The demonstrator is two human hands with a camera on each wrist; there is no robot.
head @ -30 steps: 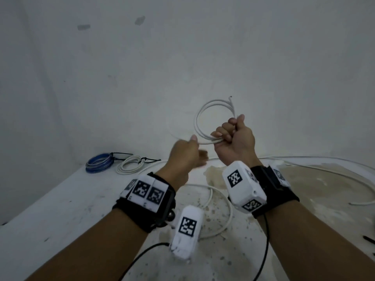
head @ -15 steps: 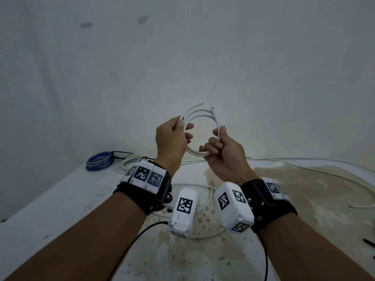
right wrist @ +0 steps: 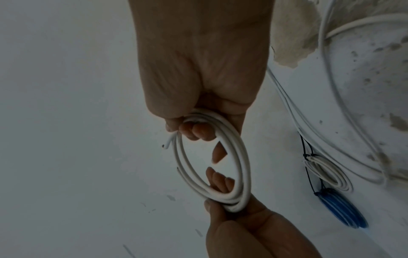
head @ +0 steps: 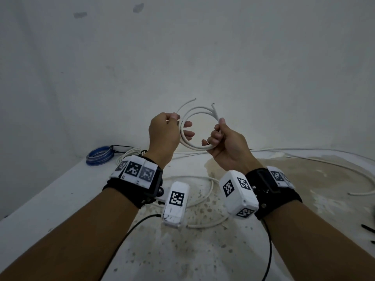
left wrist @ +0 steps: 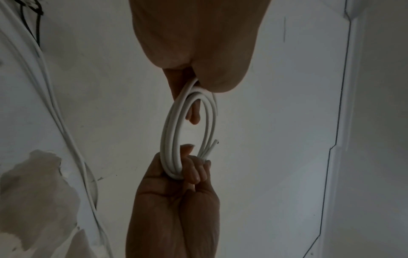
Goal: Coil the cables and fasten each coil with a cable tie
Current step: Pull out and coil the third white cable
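- The white cable coil [head: 194, 128] is held up in the air above the desk [head: 60, 199], in front of the wall, between both hands.
- The left hand [head: 164, 134] pinches the coil's left side between thumb and fingers; its fingertips [head: 187, 124] poke through the ring.
- The right hand [head: 225, 142] grasps the coil's lower right side, fingers curled round the bundled loops, thumb up along them.
- Two cut ends of the cable stick out at the top of the coil, one toward the left hand, one just above the right thumb.
- From the right wrist view the coil [right wrist: 212, 165] shows about three loops lying together.
- Near the desk's far left corner lies a blue coil [head: 99, 158], with a tied white coil [head: 129, 157] just beside it; black tie tails stick out from both.
- Loose white cable [head: 304, 159] trails along the far edge and across the right part of the desk, over a stained patch.
- More white cable [head: 203, 191] loops on the desk under the wrists.
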